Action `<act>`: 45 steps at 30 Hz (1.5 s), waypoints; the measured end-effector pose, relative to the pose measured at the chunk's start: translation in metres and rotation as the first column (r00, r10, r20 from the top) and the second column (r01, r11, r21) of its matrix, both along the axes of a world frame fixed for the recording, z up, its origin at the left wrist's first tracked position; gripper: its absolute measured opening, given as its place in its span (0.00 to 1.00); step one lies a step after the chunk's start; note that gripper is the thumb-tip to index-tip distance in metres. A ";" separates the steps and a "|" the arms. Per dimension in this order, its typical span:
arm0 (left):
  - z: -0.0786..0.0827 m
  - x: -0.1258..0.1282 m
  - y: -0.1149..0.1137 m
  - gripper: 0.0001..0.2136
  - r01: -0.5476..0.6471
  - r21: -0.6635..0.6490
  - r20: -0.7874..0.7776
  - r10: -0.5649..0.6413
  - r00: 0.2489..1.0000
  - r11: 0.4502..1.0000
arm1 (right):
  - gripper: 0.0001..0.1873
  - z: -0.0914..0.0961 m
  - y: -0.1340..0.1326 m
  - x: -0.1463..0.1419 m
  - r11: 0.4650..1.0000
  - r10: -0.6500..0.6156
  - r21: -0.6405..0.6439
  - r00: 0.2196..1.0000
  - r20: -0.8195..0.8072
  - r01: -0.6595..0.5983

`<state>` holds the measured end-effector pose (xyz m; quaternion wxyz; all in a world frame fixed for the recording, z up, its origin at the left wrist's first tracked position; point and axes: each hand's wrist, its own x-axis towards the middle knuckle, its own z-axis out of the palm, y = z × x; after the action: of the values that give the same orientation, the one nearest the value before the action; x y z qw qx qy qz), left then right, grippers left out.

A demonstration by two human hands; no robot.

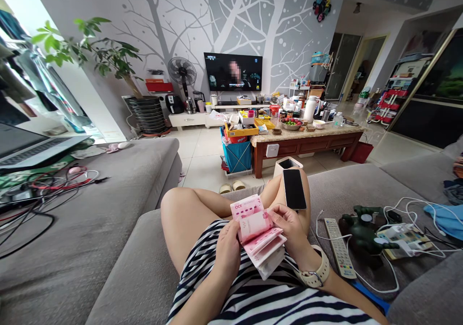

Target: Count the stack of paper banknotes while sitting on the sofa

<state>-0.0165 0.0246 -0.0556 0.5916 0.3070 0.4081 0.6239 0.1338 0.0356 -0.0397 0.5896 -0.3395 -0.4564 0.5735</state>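
Observation:
A bundle of pink and white banknotes (257, 228) is held over my lap, folded and partly fanned, with "100" showing on the top note. My left hand (228, 245) grips the left edge of the bundle, thumb on top. From the right, my right hand (289, 226) pinches the notes between thumb and fingers; a cream watch (317, 269) is on that wrist. The undersides of the notes and some fingertips are hidden. On my right knee, just beyond the right hand, lies a phone (294, 188) with a dark screen.
Right of me on the sofa (343, 190) are a remote control (340, 248), a dark green figure (365, 231), a power strip (407, 240) and white cables. A laptop (39, 149) and tangled cables lie at left. Ahead stands a cluttered coffee table (307, 139) beside a blue bin (237, 156).

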 end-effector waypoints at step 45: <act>-0.004 -0.001 0.002 0.10 -0.011 0.036 0.003 0.011 1.000 0.999 | 0.14 0.002 0.000 0.000 1.000 0.013 -0.009 1.000 -0.003 -0.013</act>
<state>-0.0179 0.0264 -0.0597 0.5830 0.3143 0.3975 0.6350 0.1335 0.0361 -0.0374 0.5849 -0.3383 -0.4550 0.5801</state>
